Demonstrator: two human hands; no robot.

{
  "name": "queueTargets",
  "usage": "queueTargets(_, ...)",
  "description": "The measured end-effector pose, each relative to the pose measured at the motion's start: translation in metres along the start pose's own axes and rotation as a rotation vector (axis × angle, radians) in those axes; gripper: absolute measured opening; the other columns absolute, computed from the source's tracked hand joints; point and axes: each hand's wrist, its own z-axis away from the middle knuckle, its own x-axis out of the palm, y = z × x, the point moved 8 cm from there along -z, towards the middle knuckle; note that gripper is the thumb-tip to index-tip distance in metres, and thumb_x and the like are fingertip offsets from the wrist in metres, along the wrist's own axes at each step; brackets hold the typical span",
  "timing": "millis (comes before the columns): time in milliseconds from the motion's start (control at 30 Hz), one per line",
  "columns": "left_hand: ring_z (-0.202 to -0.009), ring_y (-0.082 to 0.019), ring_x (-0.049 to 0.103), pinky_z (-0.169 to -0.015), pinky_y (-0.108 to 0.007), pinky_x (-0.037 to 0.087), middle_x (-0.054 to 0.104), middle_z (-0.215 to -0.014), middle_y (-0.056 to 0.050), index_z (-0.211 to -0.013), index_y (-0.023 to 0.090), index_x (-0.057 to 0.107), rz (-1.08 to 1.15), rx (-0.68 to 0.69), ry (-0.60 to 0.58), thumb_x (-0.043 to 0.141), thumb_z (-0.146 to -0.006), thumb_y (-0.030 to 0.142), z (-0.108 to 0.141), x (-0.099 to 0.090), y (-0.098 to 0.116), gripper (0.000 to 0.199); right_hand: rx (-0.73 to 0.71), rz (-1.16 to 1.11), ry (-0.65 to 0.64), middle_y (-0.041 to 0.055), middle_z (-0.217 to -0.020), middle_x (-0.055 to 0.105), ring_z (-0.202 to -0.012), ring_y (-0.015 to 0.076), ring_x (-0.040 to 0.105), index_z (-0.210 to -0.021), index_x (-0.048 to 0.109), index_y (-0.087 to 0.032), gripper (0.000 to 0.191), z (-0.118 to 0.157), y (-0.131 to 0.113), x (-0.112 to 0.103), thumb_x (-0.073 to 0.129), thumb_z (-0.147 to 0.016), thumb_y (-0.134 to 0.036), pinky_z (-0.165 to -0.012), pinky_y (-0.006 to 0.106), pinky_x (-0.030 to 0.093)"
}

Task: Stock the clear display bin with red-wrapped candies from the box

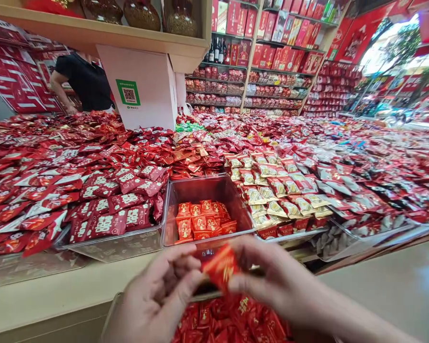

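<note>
A small red candy packet (219, 267) is held between my two hands, above a container of loose red packets (232, 319) at the bottom of the view. My right hand (271, 276) pinches the packet's right side between thumb and fingers. On its left corner, the thumb and fingertips of my left hand (164, 290) close. Both hands are slightly blurred. Just beyond them stands a clear plastic bin (236, 205), partly filled with red packets (203, 219) arranged in rows.
Maroon packets (109, 214) fill the bin on the left, cream packets (271, 190) the one on the right. Behind, a white box (146, 90) bears a QR code. A person in dark clothes (82, 81) stands at the back left. A wooden shelf (178, 50) overhangs the display.
</note>
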Motion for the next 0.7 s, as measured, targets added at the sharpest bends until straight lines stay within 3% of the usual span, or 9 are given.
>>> queueTargets(67,-0.079,-0.017,0.059,-0.07,-0.023,0.047,0.063,-0.089,-0.002,-0.093,0.022,0.057,-0.335,0.156,0.043,0.05,-0.076,0.035,-0.032,-0.013,0.02,0.023,-0.023,0.044,0.1,0.0024,-0.079,0.058,-0.07,0.0107,0.053,-0.09,0.049,-0.014,0.021,-0.032,-0.006,-0.029,0.054,-0.071,-0.022,-0.061,0.022,0.043)
queueTargets(100,-0.083,-0.018,0.058,-0.074,-0.025,0.045,0.063,-0.091,-0.003,-0.092,0.021,0.059,-0.525,0.235,-0.01,0.047,-0.077,0.032,-0.049,-0.009,0.026,0.021,-0.011,0.105,0.144,0.0026,-0.08,0.058,-0.07,0.0107,0.054,-0.09,0.048,-0.013,0.023,-0.051,-0.005,-0.041,0.055,-0.07,-0.021,-0.061,0.022,0.043)
queueTargets(200,-0.099,-0.02,0.051,-0.088,-0.03,0.036,0.058,-0.107,-0.008,-0.099,0.016,0.057,-1.011,0.329,-0.321,0.034,-0.08,0.019,-0.095,0.023,0.012,0.03,0.147,0.402,0.238,0.0052,-0.08,0.059,-0.069,0.0127,0.054,-0.089,0.049,-0.011,0.026,-0.104,0.013,-0.061,0.058,-0.067,-0.021,-0.058,0.023,0.042)
queueTargets(333,-0.092,-0.024,0.056,-0.081,-0.032,0.042,0.063,-0.099,-0.01,-0.095,0.017,0.062,-1.106,0.311,-0.505,0.043,-0.072,0.016,-0.123,0.049,-0.018,0.029,0.384,0.793,0.21,0.0133,-0.093,0.059,-0.078,0.0199,0.056,-0.102,0.045,-0.007,0.042,-0.141,0.038,-0.057,0.059,-0.064,-0.018,-0.058,0.024,0.042)
queueTargets(467,-0.096,-0.029,0.052,-0.08,-0.04,0.041,0.058,-0.109,-0.012,-0.101,0.018,0.06,-1.161,0.303,-0.539,0.041,-0.07,0.013,-0.121,0.054,-0.034,0.037,0.42,1.102,0.022,0.0154,-0.1,0.058,-0.087,0.0199,0.057,-0.118,0.034,-0.004,0.051,-0.152,0.051,-0.044,0.048,-0.069,-0.009,-0.062,0.024,0.043)
queueTargets(567,-0.099,-0.033,0.049,-0.079,-0.044,0.04,0.056,-0.113,-0.013,-0.105,0.018,0.058,-1.187,0.283,-0.556,0.04,-0.067,0.01,-0.12,0.053,-0.04,0.043,0.459,1.265,-0.202,0.0142,-0.097,0.061,-0.088,0.0211,0.057,-0.106,0.051,-0.006,0.044,-0.159,0.067,-0.036,0.054,-0.063,-0.007,-0.066,0.023,0.044)
queueTargets(700,-0.103,-0.033,0.046,-0.081,-0.045,0.039,0.052,-0.118,-0.012,-0.107,0.02,0.057,-1.198,0.246,-0.594,0.042,-0.065,0.012,-0.122,0.055,-0.046,0.046,0.508,1.311,-0.334,0.0071,-0.071,0.066,-0.08,0.0196,0.06,-0.082,0.065,-0.01,0.026,-0.167,0.087,-0.031,0.061,-0.056,-0.007,-0.067,0.022,0.045)
